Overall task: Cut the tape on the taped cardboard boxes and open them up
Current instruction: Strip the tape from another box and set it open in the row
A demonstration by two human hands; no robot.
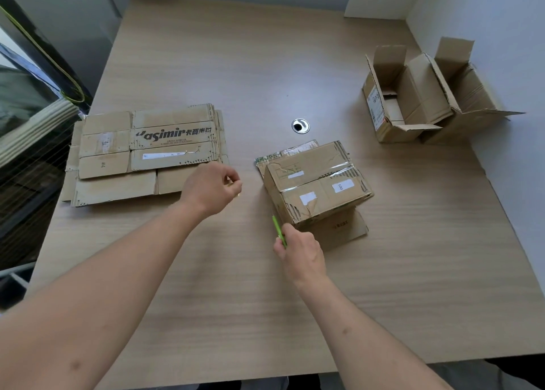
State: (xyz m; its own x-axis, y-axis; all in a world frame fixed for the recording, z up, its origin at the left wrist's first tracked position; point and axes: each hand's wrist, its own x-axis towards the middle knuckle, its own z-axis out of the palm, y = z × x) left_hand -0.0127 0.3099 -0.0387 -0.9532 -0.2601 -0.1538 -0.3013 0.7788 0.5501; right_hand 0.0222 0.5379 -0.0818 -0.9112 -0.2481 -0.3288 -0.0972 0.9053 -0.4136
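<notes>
Right hand point(300, 252) beside crumpled, taped box point(317, 180)

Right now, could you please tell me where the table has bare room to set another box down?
Bare wood spans the far half of the table, beyond the cable grommet, and the near right edge. It is crowded at the flattened cardboard stack on the left, the taped box mid-table, and the two opened boxes far right.

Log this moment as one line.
right hand grips green cutter | left hand above table | taped box sealed
</notes>
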